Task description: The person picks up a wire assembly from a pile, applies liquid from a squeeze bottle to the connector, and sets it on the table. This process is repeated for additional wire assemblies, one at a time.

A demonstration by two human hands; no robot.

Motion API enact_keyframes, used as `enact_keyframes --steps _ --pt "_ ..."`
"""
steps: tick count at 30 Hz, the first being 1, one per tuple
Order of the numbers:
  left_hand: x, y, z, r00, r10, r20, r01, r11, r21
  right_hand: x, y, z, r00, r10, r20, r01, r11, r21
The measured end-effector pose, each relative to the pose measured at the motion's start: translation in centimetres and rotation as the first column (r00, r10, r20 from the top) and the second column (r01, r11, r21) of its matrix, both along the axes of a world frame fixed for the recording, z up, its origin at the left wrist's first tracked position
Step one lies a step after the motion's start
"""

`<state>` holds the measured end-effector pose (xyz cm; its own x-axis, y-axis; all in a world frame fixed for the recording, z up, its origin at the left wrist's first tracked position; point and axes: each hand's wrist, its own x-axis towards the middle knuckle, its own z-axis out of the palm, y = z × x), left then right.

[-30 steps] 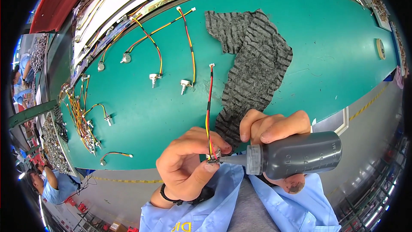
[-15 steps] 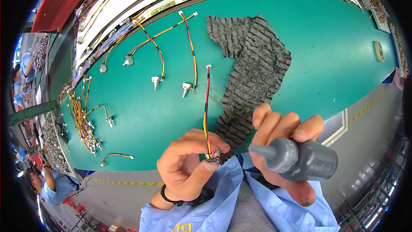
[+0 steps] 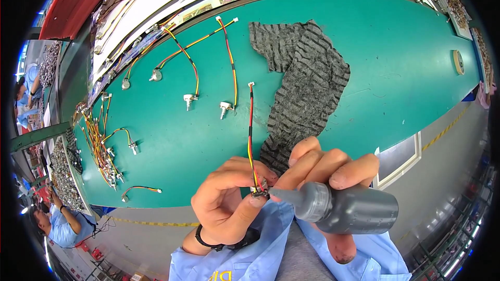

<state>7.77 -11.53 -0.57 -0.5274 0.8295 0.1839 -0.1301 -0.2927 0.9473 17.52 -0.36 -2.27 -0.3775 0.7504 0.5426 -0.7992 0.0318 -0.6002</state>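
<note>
Between thumb and fingers, my left hand (image 3: pixel 226 198) pinches a small potentiometer (image 3: pixel 259 191). Its red, yellow and black wire lead (image 3: pixel 251 140) rises from it to a small white connector. My right hand (image 3: pixel 333 171) grips a dark grey squeeze bottle (image 3: pixel 359 209) lying on its side, the pointed nozzle (image 3: pixel 284 196) turned left. The nozzle tip is right beside the potentiometer; whether they touch I cannot tell. Behind both hands a grey and black striped cloth (image 3: pixel 312 78) lies crumpled on the green table (image 3: pixel 396 73).
Several wired potentiometers (image 3: pixel 225 107) lie left of the cloth. A tangled bundle of them (image 3: pixel 99 151) is at the table's left. A tape roll (image 3: pixel 458 62) lies far right. White boards (image 3: pixel 151 0) line the back edge. A co-worker in blue (image 3: pixel 67 224) sits at lower left.
My right hand has moved left with the squeeze bottle, bringing the nozzle from a gap away to right beside the potentiometer. My left hand has stayed nearly still.
</note>
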Motion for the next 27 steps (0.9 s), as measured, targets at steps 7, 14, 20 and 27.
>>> enact_keyframes --steps 7,14,20,27 --pt "0.05 -0.02 -0.18 1.000 -0.012 0.013 0.012 1.000 0.001 -0.15 0.07 0.27 0.997 -0.047 -0.058 0.044 0.998 -0.045" --pt "0.08 -0.03 -0.11 1.000 -0.003 -0.003 0.003 1.000 0.008 -0.19 -0.10 -0.18 0.999 -0.028 -0.038 0.028 1.000 -0.007" --pt "0.09 0.04 -0.04 1.000 -0.005 0.013 0.005 1.000 0.010 -0.08 0.04 -0.13 0.997 -0.060 -0.058 0.058 0.998 -0.020" --pt "0.19 -0.05 -0.06 1.000 0.000 0.005 0.000 1.000 0.008 -0.16 -0.19 -0.43 1.000 -0.003 -0.027 0.002 1.000 -0.018"
